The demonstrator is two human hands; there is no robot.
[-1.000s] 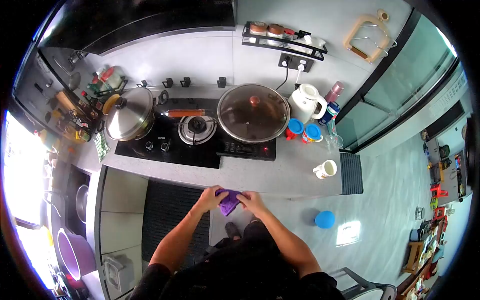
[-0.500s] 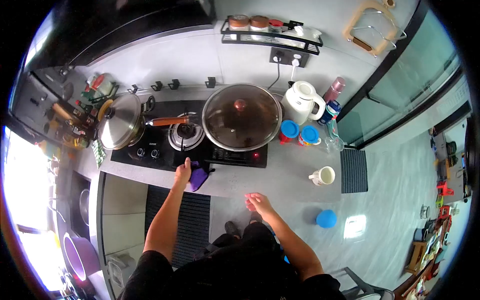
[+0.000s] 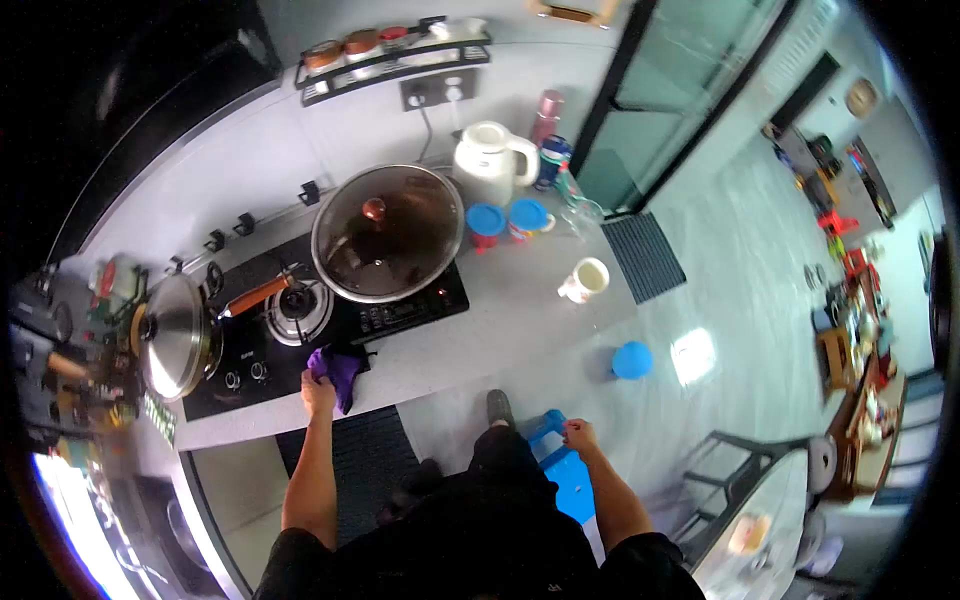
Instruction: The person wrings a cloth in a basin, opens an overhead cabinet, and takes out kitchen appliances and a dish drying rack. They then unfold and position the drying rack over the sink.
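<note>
Along the wall, grey counter (image 3: 510, 335) carries black hob (image 3: 238, 338), glass-lidded pan (image 3: 390, 262) sits at its right end, blue plastic object (image 3: 572, 488) stands below, purple cloth (image 3: 341, 374) lies at hob's front edge, left hand (image 3: 318, 394) grips cloth, right hand (image 3: 579, 437) meets blue object's outline, fingers curled, hold cannot be told

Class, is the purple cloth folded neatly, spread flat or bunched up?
Bunched up: the purple cloth gathers in uneven creases at the left hand, neither laid flat nor squared into a fold.
</note>
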